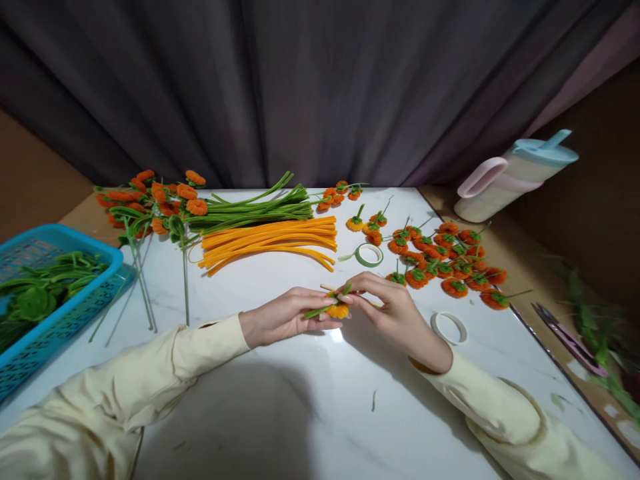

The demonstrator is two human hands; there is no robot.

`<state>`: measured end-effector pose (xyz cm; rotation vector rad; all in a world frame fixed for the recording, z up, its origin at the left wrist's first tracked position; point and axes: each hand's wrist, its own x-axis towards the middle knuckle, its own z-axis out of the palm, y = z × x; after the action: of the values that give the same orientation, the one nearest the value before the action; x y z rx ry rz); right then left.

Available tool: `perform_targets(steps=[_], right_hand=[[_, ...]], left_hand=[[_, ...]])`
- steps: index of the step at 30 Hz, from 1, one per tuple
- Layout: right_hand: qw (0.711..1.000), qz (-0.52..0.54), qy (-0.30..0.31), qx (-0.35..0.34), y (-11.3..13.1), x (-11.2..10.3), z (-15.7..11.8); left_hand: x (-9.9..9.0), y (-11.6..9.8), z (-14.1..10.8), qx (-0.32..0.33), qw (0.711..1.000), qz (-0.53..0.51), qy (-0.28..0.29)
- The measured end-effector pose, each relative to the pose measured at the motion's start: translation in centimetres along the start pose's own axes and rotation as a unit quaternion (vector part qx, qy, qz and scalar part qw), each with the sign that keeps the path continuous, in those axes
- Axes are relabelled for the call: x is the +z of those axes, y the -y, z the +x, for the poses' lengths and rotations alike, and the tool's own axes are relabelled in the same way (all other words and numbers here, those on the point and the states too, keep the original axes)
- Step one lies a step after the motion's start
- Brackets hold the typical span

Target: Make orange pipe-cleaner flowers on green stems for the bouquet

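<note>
Near the middle of the white tabletop, both hands meet at a small yellow-orange pipe-cleaner pumpkin [339,311]. My left hand [295,313] is closed on it from the left, fingers beneath and thumb on top. A green pipe cleaner [320,311] lies across the pumpkin's top, under the left thumb. From the right, my right hand [387,303] pinches the green piece at the top with thumb and forefinger. A thin pale stick end shows beside the right fingertips. Past the hands lie a bundle of orange pipe cleaners [270,243] and a bundle of green ones [255,212].
Several finished orange pumpkins [430,250] cluster right of a roll of green tape [369,255]. A white ring [449,328] lies nearer. Stemmed orange flowers [160,197] and a blue basket [95,257] of green pieces stand left. Pliers [570,340] and a jug [520,180] are right.
</note>
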<state>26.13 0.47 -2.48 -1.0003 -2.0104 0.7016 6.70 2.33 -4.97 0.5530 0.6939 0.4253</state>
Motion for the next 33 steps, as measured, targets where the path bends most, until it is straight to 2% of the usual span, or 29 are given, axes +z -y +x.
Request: perform_targets(steps=[3, 5, 11, 16, 19, 22, 29, 31, 33], right_hand=[[0.995, -0.064, 0.003, -0.073, -0.3, -0.8, 0.1], [0.98, -0.141, 0.013, -0.143, -0.4, -1.3, 0.1], [0.899, -0.298, 0.051, -0.316, -0.1, -1.7, -0.2], [0.84, -0.36, 0.051, -0.403, -0.2, -1.6, -0.5], [0.825, -0.377, 0.059, -0.418, -0.2, -1.8, -0.5], [0.826, -0.379, 0.06, -0.413, -0.1, -1.9, -0.4], [0.887, -0.33, 0.077, -0.314, 0.4, -1.9, 0.0], [0.883, -0.348, 0.089, -0.302, 0.9, -1.9, 0.0], [0.862, -0.383, 0.096, -0.318, 1.5, -1.8, 0.0]], left_hand=[[-0.1, -0.3, 0.1, -0.019, 0.999, -0.041, 0.011], [-0.2, -0.5, 0.2, -0.043, 0.995, -0.084, 0.027], [-0.5, -0.4, 0.3, -0.07, 0.982, -0.162, 0.064], [-0.5, -0.4, 0.1, -0.078, 0.984, -0.151, 0.059], [-0.2, -0.5, 0.1, -0.071, 0.987, -0.133, 0.056], [0.1, -0.6, -0.1, -0.048, 0.992, -0.102, 0.053], [1.3, -0.7, -1.0, 0.051, 0.997, 0.045, 0.024], [1.6, -0.4, -1.3, 0.086, 0.991, 0.104, 0.011], [1.9, -0.1, -1.4, 0.122, 0.979, 0.164, -0.01]])
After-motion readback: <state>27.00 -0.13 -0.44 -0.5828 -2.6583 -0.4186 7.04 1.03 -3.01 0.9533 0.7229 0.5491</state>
